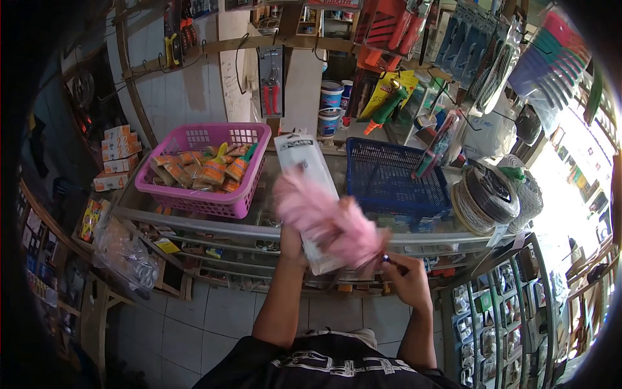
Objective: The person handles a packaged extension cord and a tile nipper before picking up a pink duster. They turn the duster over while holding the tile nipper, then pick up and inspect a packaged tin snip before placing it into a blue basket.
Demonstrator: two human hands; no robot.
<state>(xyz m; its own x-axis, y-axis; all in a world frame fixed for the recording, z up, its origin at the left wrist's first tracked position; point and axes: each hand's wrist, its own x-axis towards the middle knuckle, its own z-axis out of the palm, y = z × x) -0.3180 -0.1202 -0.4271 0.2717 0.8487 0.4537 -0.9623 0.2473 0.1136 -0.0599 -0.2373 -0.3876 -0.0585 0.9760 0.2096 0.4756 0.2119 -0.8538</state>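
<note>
Pink duster (327,223) | handle (396,264) in right grip (408,280) | blurred plumes (298,194) leftward, perhaps touching package (304,159)

Floor (220,318) laid with pale square tiles. Far left wall (152,71) clad in pale panels; wooden rail (223,45) run across far side. Glass-topped surface (188,221), edged in metal, set across middle, shelves (223,266) fitted below. Compartmented rack (495,301) placed at near right, wooden stand (97,324) at near left. Right side flooded with bright light (570,188); left edge dimly lit.
</note>
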